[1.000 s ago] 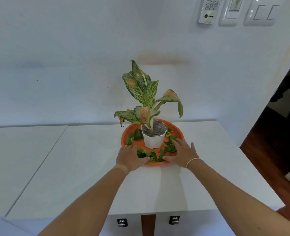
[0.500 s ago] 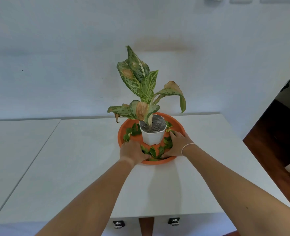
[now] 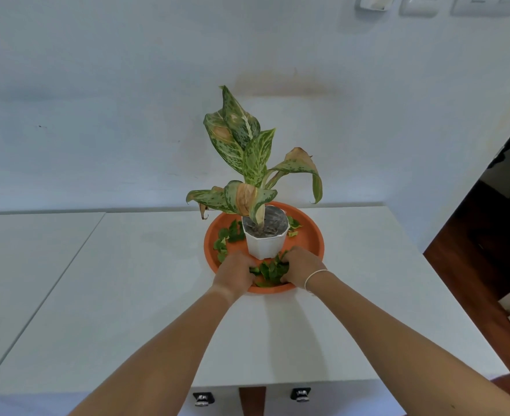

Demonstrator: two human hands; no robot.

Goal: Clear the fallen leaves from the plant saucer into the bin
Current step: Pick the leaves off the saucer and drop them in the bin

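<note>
An orange saucer [image 3: 310, 244] sits on the white table and carries a white pot [image 3: 266, 246] with a speckled green plant [image 3: 249, 163]. Small green fallen leaves lie in the saucer: a pile [image 3: 270, 271] at the front, more [image 3: 228, 237] at the left and a few [image 3: 294, 226] behind the pot on the right. My left hand [image 3: 235, 273] and my right hand [image 3: 300, 267] are inside the saucer's front rim, fingers curled around the front pile from both sides. No bin is in view.
The white table [image 3: 145, 289] runs left and toward me, with a seam [image 3: 67, 265] on its left. A white wall stands close behind the plant. Dark wooden floor [image 3: 469, 283] lies beyond the table's right edge. Wall switches [image 3: 418, 4] are at the top right.
Both hands have moved from the saucer's front rim inward and closed together, gathering the front leaves into a pile between them. The view has tilted slightly.
</note>
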